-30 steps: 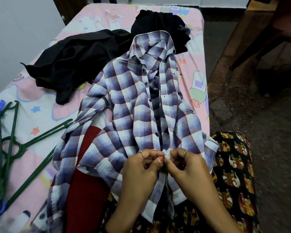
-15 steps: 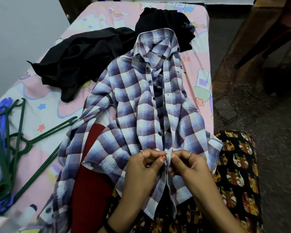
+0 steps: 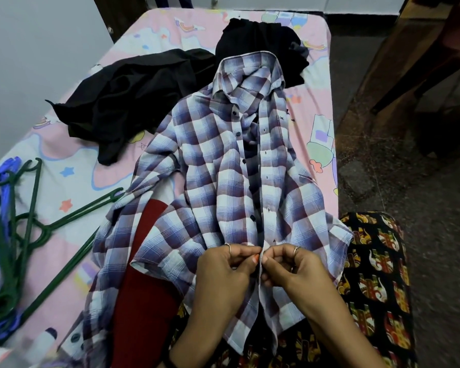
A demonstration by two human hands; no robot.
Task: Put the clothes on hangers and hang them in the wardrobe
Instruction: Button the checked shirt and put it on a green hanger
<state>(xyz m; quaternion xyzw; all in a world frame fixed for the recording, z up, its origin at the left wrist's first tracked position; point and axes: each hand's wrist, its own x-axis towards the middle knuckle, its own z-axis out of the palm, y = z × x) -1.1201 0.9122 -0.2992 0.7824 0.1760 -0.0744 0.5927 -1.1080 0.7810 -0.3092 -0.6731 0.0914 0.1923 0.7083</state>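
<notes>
Soft matt woven cloth makes the plaid shirt (image 3: 223, 166); the green hangers (image 3: 29, 208) look smooth plastic.

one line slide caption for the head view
Both hands, left and right, pinch the plaid shirt placket on the bed, green hangers alongside.

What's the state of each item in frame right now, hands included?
Plaid shirt: spread flat on bed, upper buttons undone.
Left hand: pinches shirt placket.
Right hand: pinches placket, opposite side.
Black clothes: crumpled, unhung.
Green hangers: piled loose, empty.
Blue hanger: under the green ones.
Red garment: partly under shirt.
</notes>
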